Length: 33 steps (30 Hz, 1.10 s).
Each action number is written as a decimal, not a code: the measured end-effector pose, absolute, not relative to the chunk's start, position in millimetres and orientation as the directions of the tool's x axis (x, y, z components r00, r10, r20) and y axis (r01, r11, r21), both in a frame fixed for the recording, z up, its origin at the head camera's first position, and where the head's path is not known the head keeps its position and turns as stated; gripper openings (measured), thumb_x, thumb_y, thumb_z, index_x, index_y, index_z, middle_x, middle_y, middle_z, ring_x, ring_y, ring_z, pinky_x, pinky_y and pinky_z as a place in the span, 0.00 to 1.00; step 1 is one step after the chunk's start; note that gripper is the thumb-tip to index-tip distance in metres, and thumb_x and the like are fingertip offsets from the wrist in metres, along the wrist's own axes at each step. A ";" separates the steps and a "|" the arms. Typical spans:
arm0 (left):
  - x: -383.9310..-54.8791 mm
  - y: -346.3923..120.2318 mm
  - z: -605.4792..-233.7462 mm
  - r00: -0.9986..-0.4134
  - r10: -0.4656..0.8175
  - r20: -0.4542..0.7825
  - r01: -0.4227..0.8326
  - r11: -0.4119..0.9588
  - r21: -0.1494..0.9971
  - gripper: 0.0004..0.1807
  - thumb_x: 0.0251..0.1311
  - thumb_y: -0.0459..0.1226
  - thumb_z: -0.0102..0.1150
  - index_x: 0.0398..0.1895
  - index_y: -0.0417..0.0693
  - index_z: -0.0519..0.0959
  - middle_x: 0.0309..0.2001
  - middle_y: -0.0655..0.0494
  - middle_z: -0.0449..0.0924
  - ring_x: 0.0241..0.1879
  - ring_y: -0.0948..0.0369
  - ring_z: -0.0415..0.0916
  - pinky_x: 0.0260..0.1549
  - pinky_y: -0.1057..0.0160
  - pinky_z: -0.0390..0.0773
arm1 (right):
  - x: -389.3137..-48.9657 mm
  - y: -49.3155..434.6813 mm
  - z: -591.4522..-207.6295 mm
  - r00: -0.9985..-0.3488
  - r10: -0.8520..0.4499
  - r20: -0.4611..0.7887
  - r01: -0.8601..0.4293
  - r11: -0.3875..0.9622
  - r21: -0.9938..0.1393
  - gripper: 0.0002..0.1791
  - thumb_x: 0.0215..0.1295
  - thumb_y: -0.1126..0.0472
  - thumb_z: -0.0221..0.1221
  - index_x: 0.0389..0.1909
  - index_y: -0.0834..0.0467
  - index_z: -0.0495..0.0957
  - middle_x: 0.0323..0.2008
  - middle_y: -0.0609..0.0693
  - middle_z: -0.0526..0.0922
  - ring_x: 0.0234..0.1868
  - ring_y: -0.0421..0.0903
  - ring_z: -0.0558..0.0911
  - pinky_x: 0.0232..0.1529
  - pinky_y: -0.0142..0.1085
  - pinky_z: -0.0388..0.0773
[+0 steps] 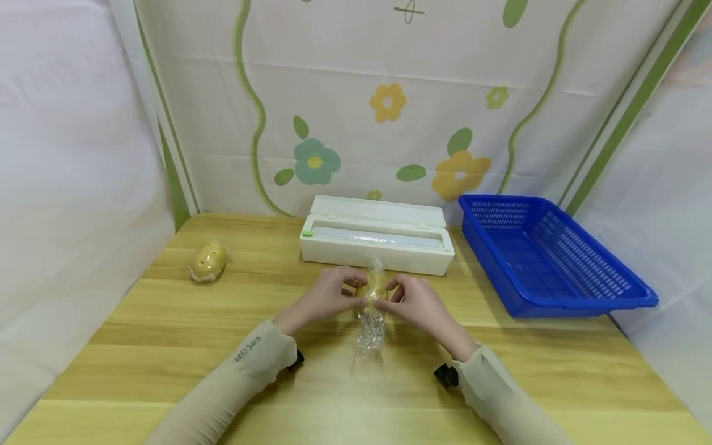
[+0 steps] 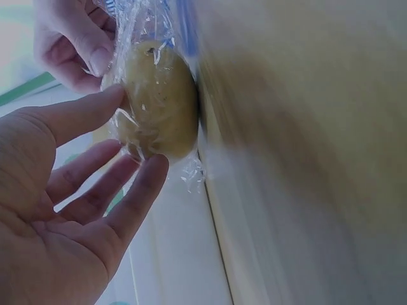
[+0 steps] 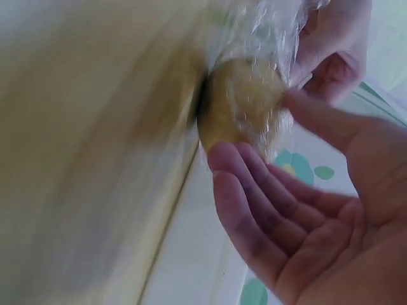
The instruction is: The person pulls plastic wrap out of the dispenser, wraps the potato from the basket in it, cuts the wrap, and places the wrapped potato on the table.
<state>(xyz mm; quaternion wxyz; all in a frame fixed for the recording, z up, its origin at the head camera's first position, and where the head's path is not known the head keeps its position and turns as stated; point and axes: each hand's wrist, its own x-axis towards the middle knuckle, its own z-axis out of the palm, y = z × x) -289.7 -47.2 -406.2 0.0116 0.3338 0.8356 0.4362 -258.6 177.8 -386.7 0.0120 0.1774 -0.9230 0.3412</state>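
A yellow potato (image 1: 375,283) in clear plastic wrap sits on the table between the two hands. From its left side my left hand (image 1: 332,292) holds it, thumb on the near side and fingertips farther round. My right hand (image 1: 418,299) grips the other side the same way. A crumpled tail of plastic wrap (image 1: 371,330) trails from the potato toward the near edge, and a small tuft stands up at its far end. Both wrist views show thumbs and fingertips touching the wrapped potato (image 2: 162,101), which seems to touch the tabletop.
Just behind the hands stands a white cling film dispenser (image 1: 378,252) with its lid raised. Another wrapped potato (image 1: 209,260) lies at the left of the wooden table (image 1: 139,358). A blue plastic basket (image 1: 500,272) is on the right. Printed fabric walls surround the table.
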 end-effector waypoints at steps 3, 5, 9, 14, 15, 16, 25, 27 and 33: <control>-291.3 -46.8 -406.3 -0.751 0.592 0.294 0.585 0.387 0.713 0.20 0.57 0.36 0.71 0.52 0.40 0.80 0.51 0.49 0.79 0.48 0.54 0.78 0.42 0.60 0.81 | -261.8 188.4 -383.4 -0.874 -0.437 0.214 -0.475 0.667 -0.574 0.18 0.57 0.50 0.71 0.39 0.59 0.82 0.25 0.42 0.81 0.24 0.40 0.79 0.25 0.34 0.77; -290.7 -49.0 -402.3 -0.731 0.612 0.302 0.608 0.384 0.695 0.18 0.60 0.36 0.69 0.52 0.39 0.80 0.51 0.49 0.80 0.48 0.53 0.78 0.42 0.61 0.81 | -263.1 192.6 -379.8 -0.813 -0.520 0.262 -0.570 0.618 -0.542 0.13 0.59 0.54 0.71 0.37 0.59 0.83 0.27 0.42 0.81 0.26 0.41 0.79 0.27 0.34 0.77; -288.8 -53.5 -388.6 -0.701 0.627 0.340 0.657 0.380 0.651 0.14 0.63 0.34 0.65 0.50 0.37 0.81 0.51 0.48 0.80 0.48 0.51 0.78 0.43 0.57 0.81 | -264.3 197.7 -374.9 -0.690 -0.631 0.353 -0.719 0.544 -0.433 0.08 0.55 0.67 0.72 0.35 0.59 0.85 0.32 0.45 0.83 0.29 0.43 0.80 0.28 0.34 0.79; -285.7 -59.5 -375.8 -0.680 0.659 0.320 0.680 0.405 0.611 0.12 0.61 0.32 0.66 0.47 0.40 0.83 0.52 0.50 0.80 0.46 0.54 0.80 0.44 0.54 0.80 | -263.7 194.0 -378.0 -0.584 -0.715 0.384 -0.811 0.501 -0.303 0.17 0.47 0.70 0.75 0.40 0.56 0.87 0.37 0.46 0.81 0.34 0.44 0.81 0.31 0.33 0.77; -285.7 -60.2 -374.8 -0.670 0.675 0.310 0.689 0.409 0.599 0.11 0.61 0.33 0.67 0.47 0.41 0.84 0.51 0.51 0.81 0.44 0.55 0.80 0.43 0.56 0.80 | -262.5 192.7 -379.3 -0.571 -0.728 0.380 -0.821 0.493 -0.288 0.18 0.47 0.69 0.76 0.41 0.55 0.87 0.37 0.46 0.81 0.35 0.44 0.81 0.33 0.33 0.77; -285.7 -60.8 -373.9 -0.658 0.690 0.302 0.697 0.407 0.590 0.10 0.61 0.32 0.66 0.46 0.42 0.84 0.50 0.51 0.81 0.43 0.56 0.80 0.42 0.58 0.81 | -261.1 191.4 -380.6 -0.561 -0.739 0.373 -0.827 0.486 -0.282 0.18 0.46 0.68 0.76 0.41 0.55 0.87 0.38 0.46 0.80 0.36 0.43 0.80 0.34 0.33 0.78; -284.6 -69.5 -368.2 -0.565 0.795 0.223 0.748 0.380 0.544 0.09 0.54 0.26 0.69 0.38 0.42 0.86 0.38 0.52 0.85 0.31 0.65 0.79 0.32 0.68 0.79 | -256.4 186.3 -388.7 -0.556 -0.760 0.336 -0.825 0.457 -0.332 0.19 0.42 0.54 0.80 0.38 0.52 0.88 0.40 0.44 0.79 0.39 0.41 0.79 0.39 0.33 0.78; -283.4 -70.8 -369.5 -0.549 0.810 0.203 0.758 0.381 0.530 0.11 0.51 0.26 0.71 0.39 0.41 0.86 0.38 0.51 0.85 0.30 0.66 0.78 0.31 0.68 0.78 | -257.5 185.2 -390.1 -0.543 -0.763 0.350 -0.834 0.442 -0.331 0.17 0.44 0.54 0.79 0.36 0.52 0.88 0.37 0.43 0.78 0.36 0.42 0.78 0.35 0.32 0.76; -279.6 -68.1 -377.4 -0.515 0.838 0.182 0.777 0.367 0.511 0.20 0.47 0.33 0.77 0.46 0.44 0.85 0.43 0.54 0.82 0.31 0.62 0.77 0.31 0.68 0.77 | -260.1 184.0 -393.4 -0.532 -0.742 0.408 -0.837 0.390 -0.383 0.05 0.55 0.58 0.73 0.33 0.51 0.88 0.33 0.42 0.77 0.30 0.43 0.76 0.26 0.32 0.74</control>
